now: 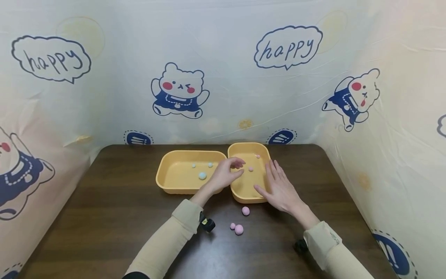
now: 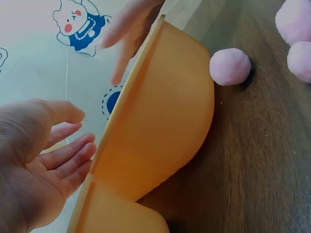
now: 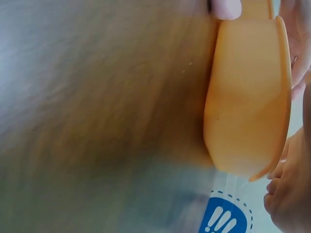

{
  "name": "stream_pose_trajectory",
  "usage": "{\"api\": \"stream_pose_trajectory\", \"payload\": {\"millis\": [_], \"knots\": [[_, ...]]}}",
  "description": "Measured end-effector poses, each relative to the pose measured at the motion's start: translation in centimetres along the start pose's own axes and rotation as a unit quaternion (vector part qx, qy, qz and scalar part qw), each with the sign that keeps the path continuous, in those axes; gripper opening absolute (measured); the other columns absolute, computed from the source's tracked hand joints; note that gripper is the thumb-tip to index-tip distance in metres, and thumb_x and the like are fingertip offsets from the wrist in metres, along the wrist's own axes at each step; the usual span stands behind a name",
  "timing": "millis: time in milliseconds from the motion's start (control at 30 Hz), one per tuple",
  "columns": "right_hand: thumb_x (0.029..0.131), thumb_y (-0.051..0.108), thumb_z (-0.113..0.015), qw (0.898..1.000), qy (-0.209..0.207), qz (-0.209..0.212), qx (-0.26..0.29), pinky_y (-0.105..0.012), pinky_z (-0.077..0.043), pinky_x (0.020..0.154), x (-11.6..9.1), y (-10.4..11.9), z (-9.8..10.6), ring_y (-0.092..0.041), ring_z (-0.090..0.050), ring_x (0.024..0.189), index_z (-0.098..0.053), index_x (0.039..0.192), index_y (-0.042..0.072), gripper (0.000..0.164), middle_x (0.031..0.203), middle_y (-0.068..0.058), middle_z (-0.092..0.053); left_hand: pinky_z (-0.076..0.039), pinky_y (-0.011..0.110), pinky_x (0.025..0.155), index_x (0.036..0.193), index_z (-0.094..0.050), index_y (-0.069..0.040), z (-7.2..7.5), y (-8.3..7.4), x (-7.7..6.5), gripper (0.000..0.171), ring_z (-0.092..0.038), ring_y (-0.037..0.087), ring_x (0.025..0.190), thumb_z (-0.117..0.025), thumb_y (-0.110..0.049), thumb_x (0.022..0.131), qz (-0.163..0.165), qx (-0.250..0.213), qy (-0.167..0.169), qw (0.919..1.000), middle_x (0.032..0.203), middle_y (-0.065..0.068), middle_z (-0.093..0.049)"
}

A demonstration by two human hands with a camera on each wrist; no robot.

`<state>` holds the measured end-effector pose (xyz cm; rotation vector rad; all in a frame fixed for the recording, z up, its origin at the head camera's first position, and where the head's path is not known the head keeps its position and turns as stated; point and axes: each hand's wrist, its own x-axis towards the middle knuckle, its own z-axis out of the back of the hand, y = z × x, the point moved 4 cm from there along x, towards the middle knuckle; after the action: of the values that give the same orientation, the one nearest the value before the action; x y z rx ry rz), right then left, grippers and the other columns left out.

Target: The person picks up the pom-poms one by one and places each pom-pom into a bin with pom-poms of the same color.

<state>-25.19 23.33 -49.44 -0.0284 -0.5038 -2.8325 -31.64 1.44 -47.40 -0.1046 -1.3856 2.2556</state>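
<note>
My left hand (image 1: pixel 225 173) hovers over the place where the two yellow trays meet, its fingers slightly bent and nothing between them. At the right rim of the right tray (image 1: pixel 249 200), my right hand (image 1: pixel 280 190) has its fingers extended and holds nothing; whether it touches the rim I cannot tell. Two small pink pom-poms (image 1: pixel 251 169) lie in that tray. In the left tray (image 1: pixel 165 170) are three pale blue pom-poms (image 1: pixel 202 175) of differing size. Three more pink balls (image 1: pixel 239 229) sit on the table before the right tray, one close to its wall.
Both trays stand side by side at the back of a dark wooden table (image 1: pixel 115 209). Behind and beside it hangs a printed cloth (image 1: pixel 230 77) with bears and lettering. Each wrist carries a small black camera (image 1: pixel 208 224).
</note>
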Motion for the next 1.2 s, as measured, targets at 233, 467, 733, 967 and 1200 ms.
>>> {"api": "stream_pose_trajectory", "payload": {"millis": [233, 467, 733, 967, 1200], "knots": [[0.105, 0.063, -0.057, 1.000, 0.008, 0.023, -0.019, -0.061, -0.022, 0.139, -1.5, -1.0, -0.3, -0.043, -0.012, 0.173, -0.019, 0.172, -0.004, 0.103, 0.184, -0.023, -0.012, -0.058, 0.056, 0.107, 0.128, -0.074, -0.002, 0.9, -0.3, -1.1, 0.026, -0.071, 0.037, 0.118, -0.074, -0.008, 0.103, -0.002, 0.011, -0.009, 0.9999, 0.124, 0.024, -0.076], [0.107, 0.060, -0.056, 0.999, 0.010, 0.036, -0.014, -0.059, -0.024, 0.138, -1.8, -1.5, -0.7, -0.043, -0.013, 0.172, -0.018, 0.172, -0.005, 0.100, 0.185, -0.022, -0.010, -0.060, 0.052, 0.108, 0.125, -0.075, -0.002, 1.5, -0.7, -2.4, 0.023, -0.072, 0.032, 0.112, -0.071, -0.008, 0.104, -0.003, 0.025, -0.013, 0.9996, 0.117, 0.017, -0.078], [0.108, 0.060, -0.056, 0.999, 0.008, 0.038, -0.018, -0.059, -0.024, 0.138, -1.7, -1.5, -0.8, -0.043, -0.013, 0.172, -0.015, 0.173, -0.005, 0.100, 0.185, -0.023, -0.010, -0.060, 0.052, 0.109, 0.126, -0.074, 0.002, 2.4, -0.9, -4.0, 0.025, -0.073, 0.033, 0.111, -0.069, -0.004, 0.103, -0.017, 0.025, -0.030, 0.9991, 0.119, 0.021, -0.078], [0.109, 0.057, -0.057, 0.999, 0.002, 0.045, -0.018, -0.060, -0.025, 0.138, -1.7, -1.5, -0.9, -0.043, -0.015, 0.172, -0.017, 0.172, -0.007, 0.099, 0.184, -0.024, -0.010, -0.060, 0.052, 0.109, 0.129, -0.074, 0.004, 2.9, -0.7, -5.4, 0.027, -0.074, 0.033, 0.110, -0.070, -0.004, 0.103, -0.014, 0.015, -0.032, 0.9993, 0.122, 0.021, -0.079], [0.109, 0.058, -0.056, 0.999, 0.003, 0.046, -0.026, -0.060, -0.025, 0.138, -1.6, -1.5, -0.9, -0.043, -0.014, 0.172, -0.015, 0.172, -0.007, 0.100, 0.184, -0.024, -0.009, -0.060, 0.051, 0.109, 0.128, -0.075, 0.000, 3.0, -1.1, -7.6, 0.025, -0.074, 0.029, 0.112, -0.070, -0.005, 0.104, -0.013, 0.015, -0.026, 0.9995, 0.123, 0.015, -0.079]]}}
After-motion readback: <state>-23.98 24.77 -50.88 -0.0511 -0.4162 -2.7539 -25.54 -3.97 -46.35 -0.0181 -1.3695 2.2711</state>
